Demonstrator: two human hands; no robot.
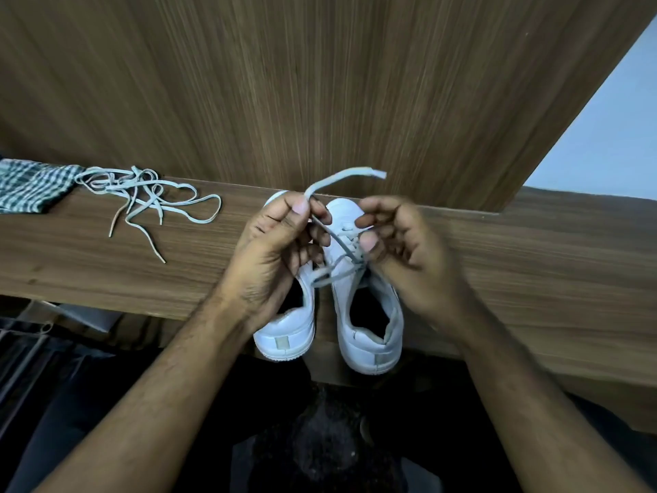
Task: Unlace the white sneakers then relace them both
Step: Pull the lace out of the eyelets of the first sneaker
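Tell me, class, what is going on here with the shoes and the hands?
A person works on two white sneakers standing side by side on a wooden shelf. The left hand pinches a lace that runs down into the right sneaker, and the right hand, blurred, is at that shoe's eyelets. The left sneaker shows no lace. A loose lace lies in a heap to the left, beside a checked cloth.

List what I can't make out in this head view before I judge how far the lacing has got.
- Left white leather sneaker: eyelets hidden behind the left hand.
- Right white leather sneaker: where the flat white lace threads is covered by the right hand, which is motion-blurred.
- Green checked cloth: cut off by the left edge.
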